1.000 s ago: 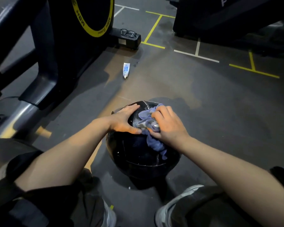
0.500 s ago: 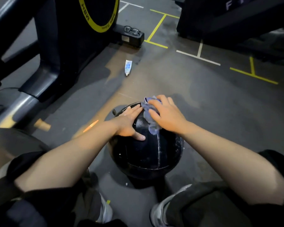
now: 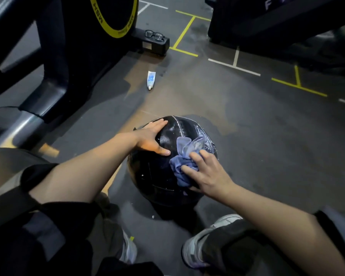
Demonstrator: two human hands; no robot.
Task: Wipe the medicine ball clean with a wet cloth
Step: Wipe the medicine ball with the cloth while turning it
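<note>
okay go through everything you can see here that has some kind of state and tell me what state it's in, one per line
medicine ball: on the floor, wet sheen on top
cloth: bunched, pressed on the ball's right side
left hand: flat on the ball, fingers straight
right hand: fingers spread, pressing the cloth
tube: lying on the floor, cap end nearer
glasses: unfolded, resting on the machine's base

Glossy black medicine ball [image 3: 161,176] on the floor, crumpled blue cloth [image 3: 184,159] draped on top.
</note>
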